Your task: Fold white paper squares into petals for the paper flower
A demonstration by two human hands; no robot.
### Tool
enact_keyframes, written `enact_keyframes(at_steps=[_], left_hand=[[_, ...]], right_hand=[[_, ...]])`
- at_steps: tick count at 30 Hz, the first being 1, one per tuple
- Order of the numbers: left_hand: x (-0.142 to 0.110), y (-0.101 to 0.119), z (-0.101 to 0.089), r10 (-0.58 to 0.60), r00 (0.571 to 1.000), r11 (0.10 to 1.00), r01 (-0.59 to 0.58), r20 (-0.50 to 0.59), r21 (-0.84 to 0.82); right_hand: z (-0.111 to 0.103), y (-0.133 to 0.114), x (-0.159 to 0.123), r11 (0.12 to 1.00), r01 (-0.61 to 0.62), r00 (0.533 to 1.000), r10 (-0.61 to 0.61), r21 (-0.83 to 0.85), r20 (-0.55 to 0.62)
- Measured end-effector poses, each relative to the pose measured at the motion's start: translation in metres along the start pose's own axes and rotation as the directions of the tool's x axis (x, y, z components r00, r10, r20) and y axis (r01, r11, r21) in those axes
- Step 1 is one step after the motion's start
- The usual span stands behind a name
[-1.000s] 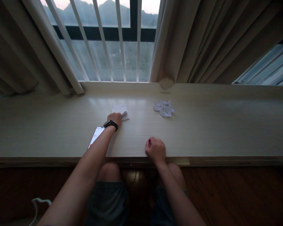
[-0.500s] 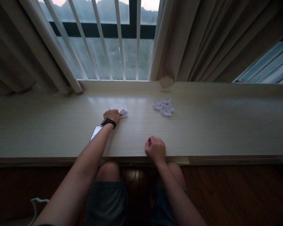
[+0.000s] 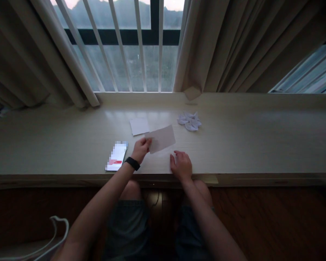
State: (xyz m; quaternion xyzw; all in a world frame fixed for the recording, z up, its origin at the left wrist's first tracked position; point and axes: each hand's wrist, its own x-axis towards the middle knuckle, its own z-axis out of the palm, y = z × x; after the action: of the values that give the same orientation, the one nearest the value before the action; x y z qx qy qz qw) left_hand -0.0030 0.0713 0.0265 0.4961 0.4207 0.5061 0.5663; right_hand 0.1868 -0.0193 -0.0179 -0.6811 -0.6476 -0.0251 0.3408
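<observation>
Pinched in my left hand (image 3: 141,148) is a sheet of paper (image 3: 163,139), held by its left end above the table. Just behind it lies a stack of white paper (image 3: 139,126). My right hand (image 3: 181,164) rests near the table's front edge with thumb and fingers apart, holding nothing, a little short of the held sheet. Beyond it, to the right of the sheet, sits a folded white paper flower (image 3: 189,121) with several pointed petals.
A phone (image 3: 116,156) with a lit screen lies left of my left wrist. The pale table (image 3: 247,145) runs along a barred window (image 3: 125,65), between grey curtains (image 3: 212,47). A white cord (image 3: 66,226) hangs at the lower left.
My left hand has lifted a sheet off the stack and brought it right and nearer. The fingers of my right hand have opened from a loose fist. The phone is now uncovered.
</observation>
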Motion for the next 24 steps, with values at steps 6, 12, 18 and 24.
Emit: enact_keyframes(at_steps=[6, 12, 18, 24], left_hand=[[-0.041, -0.033, 0.022, -0.207, 0.978, 0.94, 0.207, 0.028, -0.271], [-0.037, -0.035, 0.013, -0.22, 0.968, 0.964, 0.235, 0.12, -0.122], [-0.039, -0.045, 0.016, -0.115, 0.99, 0.993, 0.112, 0.075, 0.041], [-0.038, -0.048, 0.02, -0.126, 0.989, 0.966, 0.14, -0.078, 0.216]], right_hand=[[-0.004, 0.005, -0.001, 0.979, -0.01, 0.998, 0.021, 0.204, -0.051], [-0.001, 0.025, 0.005, 0.877, -0.295, 0.956, 0.273, 0.38, 0.111], [0.005, 0.035, 0.007, 0.835, -0.342, 0.936, 0.344, 0.43, 0.077], [0.001, 0.033, 0.007, 0.81, -0.352, 0.919, 0.393, 0.47, 0.01]])
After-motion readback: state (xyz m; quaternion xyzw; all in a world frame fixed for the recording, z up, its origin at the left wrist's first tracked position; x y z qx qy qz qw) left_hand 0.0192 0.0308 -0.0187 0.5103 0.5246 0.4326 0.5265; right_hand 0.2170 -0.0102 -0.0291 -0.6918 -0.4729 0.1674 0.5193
